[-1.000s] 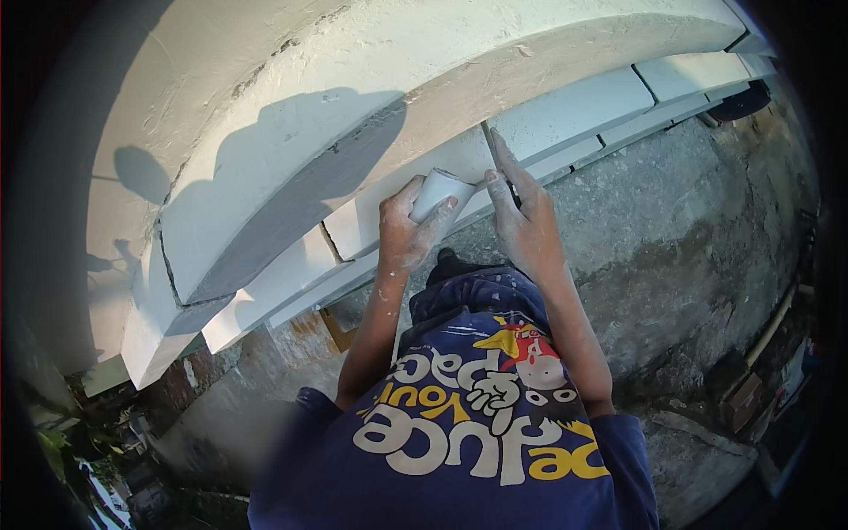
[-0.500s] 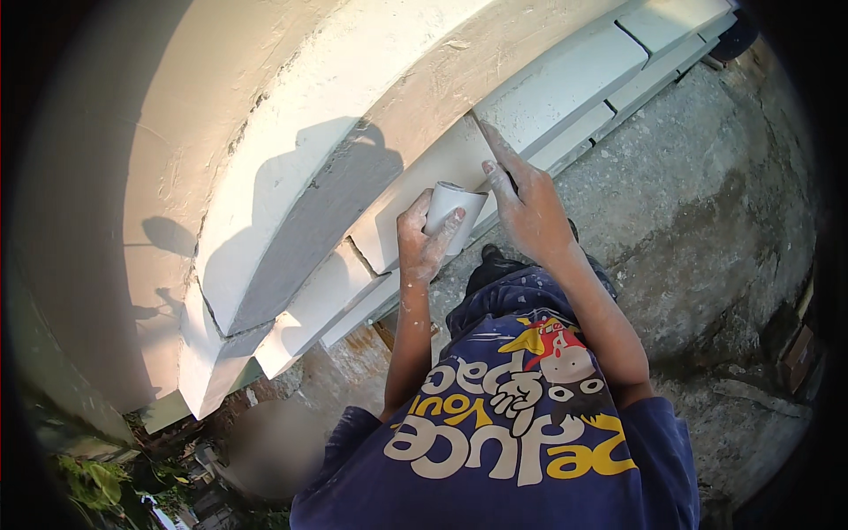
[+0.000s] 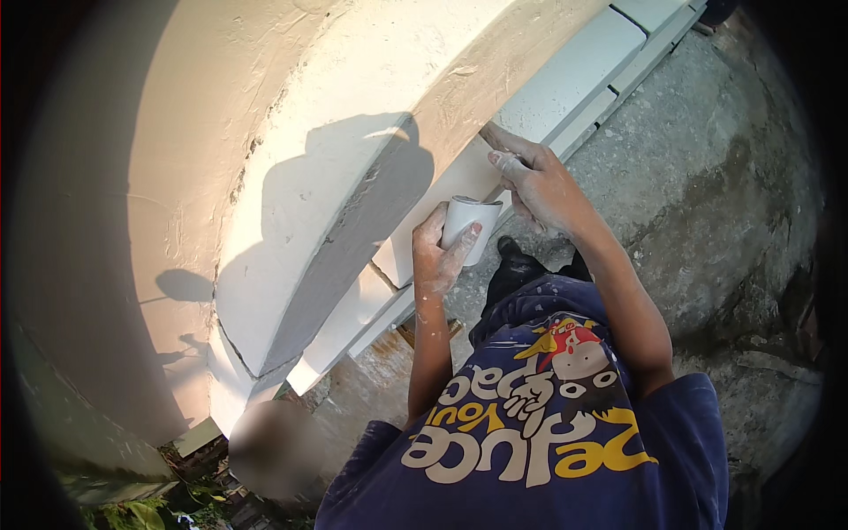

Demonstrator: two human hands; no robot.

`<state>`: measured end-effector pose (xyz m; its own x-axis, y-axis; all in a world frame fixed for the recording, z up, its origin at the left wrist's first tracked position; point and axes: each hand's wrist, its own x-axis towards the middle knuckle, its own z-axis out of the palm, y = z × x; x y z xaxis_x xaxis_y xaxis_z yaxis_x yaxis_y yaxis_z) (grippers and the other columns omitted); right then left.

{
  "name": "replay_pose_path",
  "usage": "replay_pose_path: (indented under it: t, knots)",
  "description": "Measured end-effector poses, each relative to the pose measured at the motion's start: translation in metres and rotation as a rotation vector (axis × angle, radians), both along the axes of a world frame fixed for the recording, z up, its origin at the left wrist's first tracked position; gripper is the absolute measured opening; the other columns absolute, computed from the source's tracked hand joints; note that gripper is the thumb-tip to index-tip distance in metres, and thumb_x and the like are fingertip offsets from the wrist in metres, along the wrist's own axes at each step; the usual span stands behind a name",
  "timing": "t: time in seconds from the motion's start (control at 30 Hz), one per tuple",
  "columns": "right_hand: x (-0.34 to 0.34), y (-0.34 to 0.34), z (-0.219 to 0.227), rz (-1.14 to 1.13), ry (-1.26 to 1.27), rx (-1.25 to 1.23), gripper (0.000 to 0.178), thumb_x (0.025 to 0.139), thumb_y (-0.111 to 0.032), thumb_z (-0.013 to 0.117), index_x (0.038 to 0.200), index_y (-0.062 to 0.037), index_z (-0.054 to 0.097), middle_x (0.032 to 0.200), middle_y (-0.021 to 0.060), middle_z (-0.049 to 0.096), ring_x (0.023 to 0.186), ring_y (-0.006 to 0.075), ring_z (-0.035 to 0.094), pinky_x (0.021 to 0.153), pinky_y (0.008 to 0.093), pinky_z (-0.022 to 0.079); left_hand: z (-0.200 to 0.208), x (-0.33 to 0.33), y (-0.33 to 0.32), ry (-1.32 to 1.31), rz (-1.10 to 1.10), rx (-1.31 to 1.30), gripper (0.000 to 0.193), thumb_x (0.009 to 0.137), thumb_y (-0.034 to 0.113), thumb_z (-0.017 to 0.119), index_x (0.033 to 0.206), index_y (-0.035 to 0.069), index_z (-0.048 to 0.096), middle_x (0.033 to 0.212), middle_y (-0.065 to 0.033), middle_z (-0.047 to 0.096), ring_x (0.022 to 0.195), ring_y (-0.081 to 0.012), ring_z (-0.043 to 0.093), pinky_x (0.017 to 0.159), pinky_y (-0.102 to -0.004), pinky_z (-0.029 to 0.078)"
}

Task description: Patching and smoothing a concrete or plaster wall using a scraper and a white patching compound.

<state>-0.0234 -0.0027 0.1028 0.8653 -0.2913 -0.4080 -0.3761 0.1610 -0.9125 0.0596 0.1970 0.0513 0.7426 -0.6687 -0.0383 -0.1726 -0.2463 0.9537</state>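
Observation:
My left hand is wrapped round a white cup, held upright with its thumb across the near side; what is inside is hidden. White powder or paste coats both hands. My right hand reaches to a row of white blocks forming a ledge along the wall. Its index finger stretches to the upper edge of the ledge, the thumb stands apart, and the other fingers are curled. I see no tool in it. The fingertip's exact contact is hard to make out. A dark joint between blocks lies left of the cup.
A curved cream wall with a thick pale band rises on the left, bearing my shadow. Rough grey concrete floor spreads to the right. Lower left, a blurred round patch hides part of the ground near plants.
The view has shifted, so the ledge and wall sit differently. My right hand has drawn its thumb nearer the ledge and covers the joint seen before. My left hand still holds the cup.

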Motion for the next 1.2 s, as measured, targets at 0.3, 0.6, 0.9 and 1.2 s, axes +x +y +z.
replay_pose_path:
  t: [0.3,0.6,0.9,1.2]
  knots:
    - [-0.007,-0.002,-0.018,-0.088,-0.083,0.030,0.052,0.106,-0.026,0.051,0.157,-0.0161,0.044,0.071,0.0061,0.059,0.043,0.0092,0.045,0.039,0.0277,0.038,-0.002,0.004,-0.001,0.025,-0.086,0.039,0.035,0.089,0.014,0.077,0.116,-0.004,0.066,0.101,-0.0116,0.072,0.090,-0.0167,0.066,0.083,-0.0322,0.053]
    - [-0.026,0.003,-0.024,-0.004,-0.030,-0.169,0.051,0.106,-0.031,0.052,0.151,-0.0080,0.049,0.139,0.0215,0.062,0.115,0.0281,0.068,0.104,0.0376,0.048,-0.001,0.001,0.002,0.032,-0.033,0.042,0.032,0.088,0.015,0.077,0.112,-0.004,0.066,0.097,-0.0107,0.071,0.088,-0.0159,0.065,0.081,-0.0317,0.052]
    - [-0.019,-0.002,-0.043,-0.028,-0.209,-0.225,0.048,0.105,-0.026,0.053,0.147,-0.0011,0.051,0.140,0.0249,0.060,0.130,0.0319,0.060,0.112,0.0374,0.042,-0.007,0.002,0.005,0.021,0.014,-0.016,0.033,0.088,0.017,0.077,0.112,-0.004,0.067,0.099,-0.0114,0.072,0.089,-0.0176,0.066,0.083,-0.0328,0.053]
    - [-0.015,0.005,-0.024,0.017,-0.093,-0.321,0.049,0.103,-0.018,0.052,0.148,0.0008,0.048,0.107,0.0357,0.065,0.106,0.0482,0.064,0.093,0.0451,0.051,0.002,0.000,-0.001,0.085,-0.005,-0.020,0.046,0.089,0.015,0.077,0.127,-0.007,0.062,0.113,-0.0132,0.071,0.101,-0.0187,0.066,0.091,-0.0319,0.052]
